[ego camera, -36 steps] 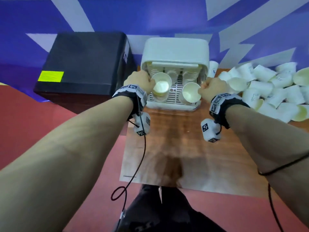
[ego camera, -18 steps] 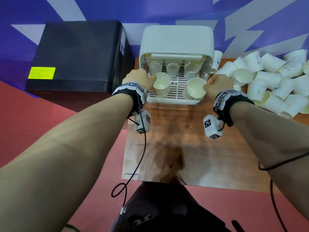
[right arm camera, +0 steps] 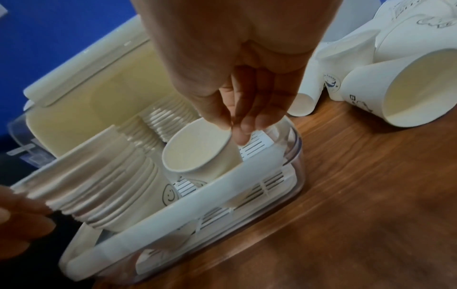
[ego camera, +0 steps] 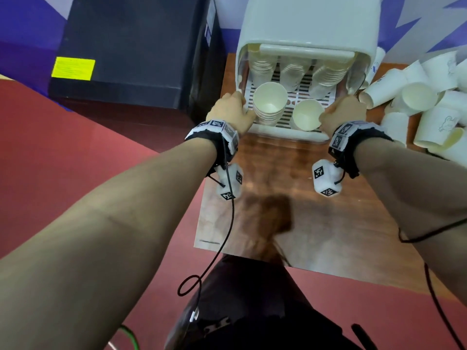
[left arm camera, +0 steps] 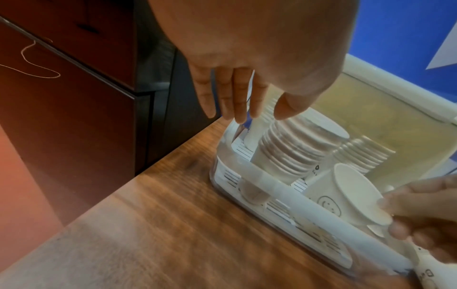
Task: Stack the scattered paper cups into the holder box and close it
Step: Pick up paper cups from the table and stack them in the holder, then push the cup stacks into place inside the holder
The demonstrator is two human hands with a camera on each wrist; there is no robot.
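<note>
A wooden table (ego camera: 316, 223) fills the middle of the head view, with a black cabinet (ego camera: 131, 54) off at ten o'clock beside it. At twelve o'clock on the table stands the white holder box (ego camera: 305, 24), its lid raised at the back and its slotted tray open toward the person; three rows of nested cups lean inside at the rear. At two to three o'clock from the box lies the heap of scattered paper cups (ego camera: 417, 97), tumbled on their sides on the table, the nearest ones just beside the box's right wall. In the front left of the tray, at eleven o'clock from the wrists, stands a stack of nested cups (ego camera: 270, 103), tilted with its mouth toward the camera. The left hand (ego camera: 231, 111) grasps this stack at the rim: the left wrist view shows the thumb on one side of the rims and the fingers (left arm camera: 241, 97) reaching down the other side, by the box's left wall. At one o'clock, in the front right of the tray, a single paper cup (ego camera: 307, 114) leans with its mouth toward the person, well apart from the stack. The right hand (ego camera: 342, 113) pinches this cup's rim, thumb inside the mouth and fingertips (right arm camera: 249, 125) outside the wall.
</note>
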